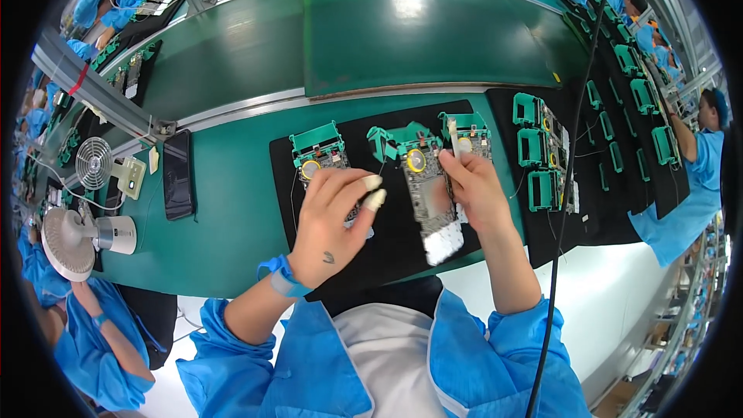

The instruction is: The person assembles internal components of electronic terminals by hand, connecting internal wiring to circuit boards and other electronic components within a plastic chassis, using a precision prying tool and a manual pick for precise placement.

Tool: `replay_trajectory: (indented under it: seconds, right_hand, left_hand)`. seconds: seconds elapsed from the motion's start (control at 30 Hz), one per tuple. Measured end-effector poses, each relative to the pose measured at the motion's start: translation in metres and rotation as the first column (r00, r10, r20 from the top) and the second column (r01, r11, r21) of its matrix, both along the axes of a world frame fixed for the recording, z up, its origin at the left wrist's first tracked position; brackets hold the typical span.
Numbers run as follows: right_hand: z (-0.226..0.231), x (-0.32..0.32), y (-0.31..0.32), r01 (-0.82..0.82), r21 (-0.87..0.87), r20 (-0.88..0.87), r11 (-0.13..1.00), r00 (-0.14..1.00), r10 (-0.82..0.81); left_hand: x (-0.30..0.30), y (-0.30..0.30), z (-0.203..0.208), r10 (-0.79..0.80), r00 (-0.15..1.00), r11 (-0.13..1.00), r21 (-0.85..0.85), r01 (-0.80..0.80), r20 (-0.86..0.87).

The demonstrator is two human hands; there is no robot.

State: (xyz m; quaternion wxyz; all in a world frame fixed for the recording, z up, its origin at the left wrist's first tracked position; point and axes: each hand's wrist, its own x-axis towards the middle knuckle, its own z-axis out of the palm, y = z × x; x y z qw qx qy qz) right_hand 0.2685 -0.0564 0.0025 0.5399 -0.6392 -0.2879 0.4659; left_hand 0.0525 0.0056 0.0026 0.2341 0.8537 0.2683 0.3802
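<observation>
My right hand (478, 192) grips a circuit board (422, 195) by its right edge, tilted over the black mat (387, 263). The board carries a yellow-ringed round part, a green plastic frame (416, 135) at its top and a whitish lower end. A small green piece (381, 145) sits off the frame's left side, with a thin wire below it. My left hand (329, 220) hovers left of the board, its white-capped thumb and fingertip apart, nothing visible between them. Beneath it lies another board with a green frame (317, 138), partly covered. A third green-framed board (470, 128) lies behind my right hand.
At left are a white fan (70, 244), a second small fan (94, 162) and a black phone (178, 174). More green-framed boards (534, 147) line the mat at right. A black cable (576, 131) hangs down across the right side. Co-workers (696, 147) sit around.
</observation>
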Motion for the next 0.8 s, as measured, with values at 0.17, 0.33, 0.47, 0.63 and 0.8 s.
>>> replay_trajectory:
  seconds: [0.17, 0.33, 0.47, 0.63, 0.8]
  right_hand:
    - [-0.018, -0.003, -0.006, -0.059, -0.027, -0.529, 0.998, 0.848, 0.036]
    - [-0.032, -0.008, -0.008, -0.158, -0.035, -0.651, 0.987, 0.753, 0.097]
    - [-0.030, -0.013, -0.007, -0.143, -0.049, -0.661, 0.989, 0.746, 0.075]
    - [-0.024, -0.020, -0.008, 0.004, -0.084, -0.532, 0.996, 0.845, -0.048]
    - [-0.023, -0.030, -0.012, 0.087, -0.008, -0.308, 0.996, 0.948, -0.085]
  left_hand:
    - [0.026, -0.005, 0.005, 0.017, 0.991, 0.984, 0.172, -0.040, 0.132]
    - [0.033, 0.003, -0.007, 0.043, 0.995, 0.900, 0.429, -0.075, 0.085]
    - [0.034, 0.010, -0.011, 0.021, 0.999, 0.858, 0.512, -0.032, 0.028]
    - [0.024, 0.014, -0.012, -0.041, 0.990, 0.965, 0.262, 0.004, 0.137]
    - [0.010, 0.013, -0.024, -0.041, 0.963, 0.971, -0.217, 0.101, 0.267]
